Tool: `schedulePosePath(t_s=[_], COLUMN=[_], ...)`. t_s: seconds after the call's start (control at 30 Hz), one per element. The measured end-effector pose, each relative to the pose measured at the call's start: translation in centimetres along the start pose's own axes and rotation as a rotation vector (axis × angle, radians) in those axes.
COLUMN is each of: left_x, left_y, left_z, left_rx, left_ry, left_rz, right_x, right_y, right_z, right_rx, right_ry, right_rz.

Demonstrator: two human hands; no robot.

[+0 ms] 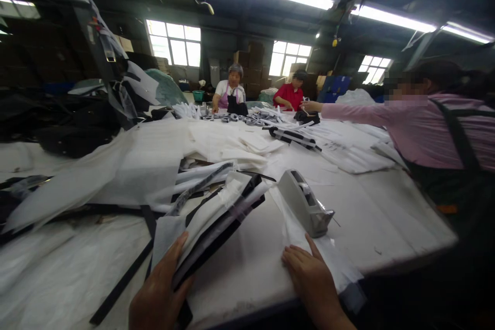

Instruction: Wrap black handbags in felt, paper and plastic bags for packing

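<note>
My left hand (164, 281) is closed around the near end of a long folded bundle (226, 216), black fabric-like layers with white sheet wrapped among them. The bundle slants up and away over the table, and a strip of clear film or tape seems to cross it. My right hand (309, 276) rests palm down at the table's front edge, fingers stretched out on thin white sheeting (336, 260), holding nothing visible. Just beyond it stands a grey tape dispenser (305, 203). Black straps (124, 281) trail out to the left of my left hand.
White sheets (143, 149) are heaped over the left and middle of the table (386, 211). Farther off lies another black wrapped bundle (294, 137). A person's pink sleeve (356, 112) reaches across from the right. Two people (230, 95) work at the far side.
</note>
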State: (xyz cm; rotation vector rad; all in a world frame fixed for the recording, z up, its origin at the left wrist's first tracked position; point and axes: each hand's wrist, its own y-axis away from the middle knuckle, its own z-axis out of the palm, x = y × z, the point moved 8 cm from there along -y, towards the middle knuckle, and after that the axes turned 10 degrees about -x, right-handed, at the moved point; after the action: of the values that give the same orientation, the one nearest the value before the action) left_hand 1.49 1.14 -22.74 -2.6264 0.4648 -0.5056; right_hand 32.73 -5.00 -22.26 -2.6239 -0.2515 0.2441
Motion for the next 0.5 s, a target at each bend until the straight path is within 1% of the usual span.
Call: schedulePosePath(t_s=[0.13,0.23,0.3,0.4,0.5], left_x=[-0.1,-0.4,-0.5,-0.3,0.2], left_y=[-0.2,-0.4,-0.5,-0.7,-0.8], left_z=[0.0,-0.2,-0.1,-0.2,-0.4], left_rx=[-0.010,-0.009,-0.019,0.003,0.038], left_ry=[0.015,-0.005,-0.021,-0.033,-0.041], left_rz=[-0.011,-0.035,-0.035,-0.002,0.037], right_x=[-2.4,-4.7,-6.5,-10.2,-14.8], right_y=[-1.1,-2.4,-3.0,-2.6,-0.3], right_z=[-0.6,-0.7,-0.4,1.5,3.8], right_rx=[0.019,0.046,0.060,0.072,0.135], right_ry=[-0.062,-0.118,-0.149,-0.196,-0.190], right_rz=[-0.037,-0.046,-0.066,-0.148,-0.332])
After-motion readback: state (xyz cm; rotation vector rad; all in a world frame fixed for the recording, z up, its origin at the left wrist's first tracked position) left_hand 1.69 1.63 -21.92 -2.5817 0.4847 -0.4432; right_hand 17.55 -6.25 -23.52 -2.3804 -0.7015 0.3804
